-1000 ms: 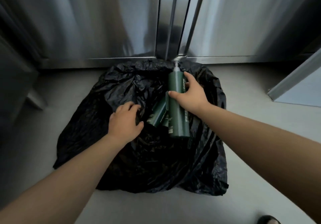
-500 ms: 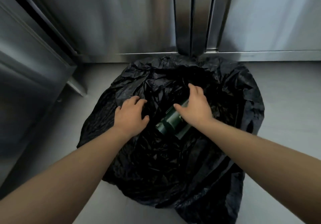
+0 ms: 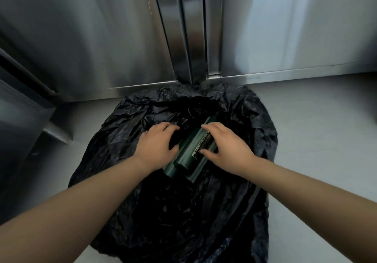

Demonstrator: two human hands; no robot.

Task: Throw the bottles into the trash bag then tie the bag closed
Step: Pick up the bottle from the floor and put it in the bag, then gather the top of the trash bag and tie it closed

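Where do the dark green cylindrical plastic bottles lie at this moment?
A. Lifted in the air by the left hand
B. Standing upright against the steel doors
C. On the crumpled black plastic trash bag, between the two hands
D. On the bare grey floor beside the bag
C: the dark green cylindrical plastic bottles lie on their sides on the crumpled black plastic trash bag, between the left hand and the right hand.

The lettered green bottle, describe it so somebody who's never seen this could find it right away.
On the floor before the steel doors lies a crumpled black trash bag. Dark green bottles cluster at its mouth between the two hands. The lettered bottle lies on top, under the right hand, alone showing pale lettering along its side.
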